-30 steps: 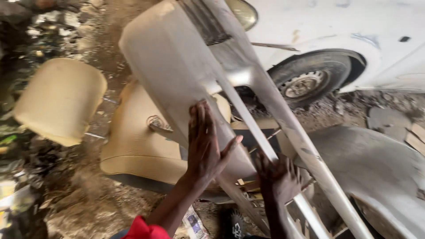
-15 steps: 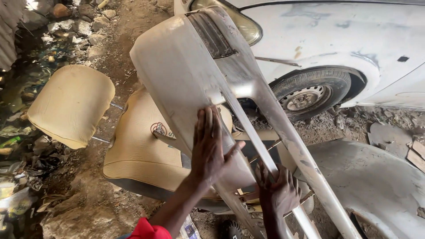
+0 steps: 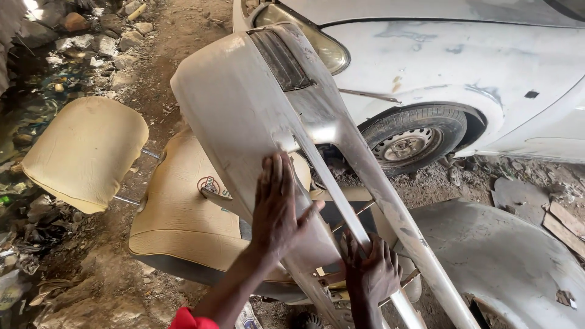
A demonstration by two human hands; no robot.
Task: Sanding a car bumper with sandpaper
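Dirt ground holds one car; my left hand lies flat, released, on one bumper, my right hand clenching its rail.

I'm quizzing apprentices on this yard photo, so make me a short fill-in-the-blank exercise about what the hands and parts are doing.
1. The left hand lies flat with fingers spread on the sanded car ____.
2. The right hand grips the bumper's lower ____.
3. Behind the bumper lies a tan car ____ with its headrest.
4. The white car's front ____ stands on the dirt.

Missing words: bumper; edge; seat; wheel
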